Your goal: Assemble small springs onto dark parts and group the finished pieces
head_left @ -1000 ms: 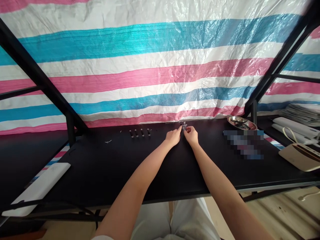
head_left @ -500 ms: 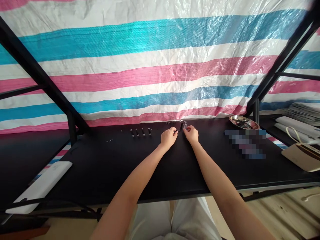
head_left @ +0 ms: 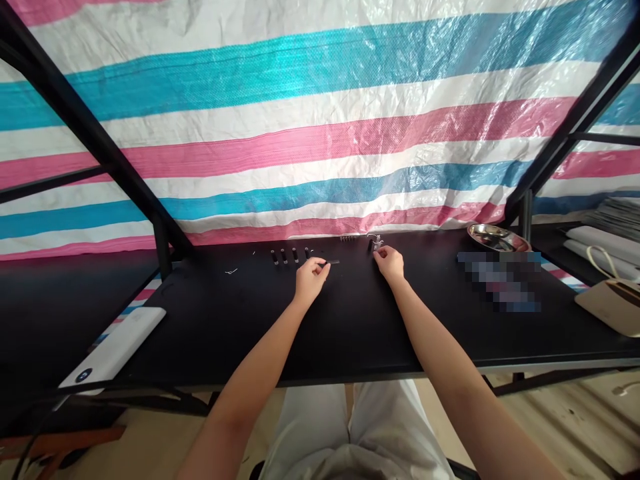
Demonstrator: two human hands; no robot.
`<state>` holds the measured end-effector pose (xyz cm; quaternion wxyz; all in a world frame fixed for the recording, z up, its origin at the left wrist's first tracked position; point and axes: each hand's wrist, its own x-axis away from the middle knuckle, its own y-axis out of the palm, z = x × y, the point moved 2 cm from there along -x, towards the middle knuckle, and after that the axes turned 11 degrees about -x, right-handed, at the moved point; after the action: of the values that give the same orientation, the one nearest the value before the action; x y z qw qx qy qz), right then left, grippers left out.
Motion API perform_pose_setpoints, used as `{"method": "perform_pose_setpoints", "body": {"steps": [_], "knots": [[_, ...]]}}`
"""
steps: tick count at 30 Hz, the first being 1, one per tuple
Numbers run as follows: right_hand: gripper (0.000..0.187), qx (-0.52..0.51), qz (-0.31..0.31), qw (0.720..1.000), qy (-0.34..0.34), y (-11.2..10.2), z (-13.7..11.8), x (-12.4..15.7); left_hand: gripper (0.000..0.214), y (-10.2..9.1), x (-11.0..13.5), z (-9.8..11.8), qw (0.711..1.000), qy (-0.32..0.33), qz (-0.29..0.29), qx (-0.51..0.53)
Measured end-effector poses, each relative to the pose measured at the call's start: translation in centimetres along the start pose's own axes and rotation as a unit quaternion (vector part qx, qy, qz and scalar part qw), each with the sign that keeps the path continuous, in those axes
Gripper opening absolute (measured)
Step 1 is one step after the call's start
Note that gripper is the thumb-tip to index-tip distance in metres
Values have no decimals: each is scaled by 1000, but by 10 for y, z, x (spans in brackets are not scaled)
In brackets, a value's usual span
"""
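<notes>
My left hand (head_left: 310, 280) is closed in a pinch on a thin dark rod-like piece (head_left: 331, 263) just above the black table (head_left: 350, 320). It is close to a row of small dark upright pieces (head_left: 290, 255) at the table's back. My right hand (head_left: 389, 261) is closed on a small metal clip-like part (head_left: 374, 243) near the back edge. A short row of tiny dark parts (head_left: 349, 238) lies between the two hands, further back.
A metal dish (head_left: 493, 235) stands at the back right, beside a blurred patch. A white power bank (head_left: 117, 348) lies at the left edge. A tan box with a cord (head_left: 607, 303) and stacked papers (head_left: 613, 217) are on the right. Black frame bars cross both sides.
My left hand has drawn away leftward from the right hand, carrying the thin dark piece toward the row of upright pieces. My right hand stays at the metal part.
</notes>
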<state>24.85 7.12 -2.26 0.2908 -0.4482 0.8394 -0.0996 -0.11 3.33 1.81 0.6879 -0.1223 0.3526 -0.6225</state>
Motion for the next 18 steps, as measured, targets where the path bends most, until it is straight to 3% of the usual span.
{"method": "perform_pose_setpoints", "body": {"steps": [4, 10, 18], "knots": [[15, 7, -43, 998, -45, -1, -5, 8, 25, 4, 1, -1, 999, -21, -21, 39], [12, 20, -141, 965, -219, 2, -39, 26, 25, 5, 4, 0, 996, -42, -33, 78], [17, 72, -226, 924, -300, 7, -62, 39, 28, 8, 6, 5, 992, -40, -47, 114]]}}
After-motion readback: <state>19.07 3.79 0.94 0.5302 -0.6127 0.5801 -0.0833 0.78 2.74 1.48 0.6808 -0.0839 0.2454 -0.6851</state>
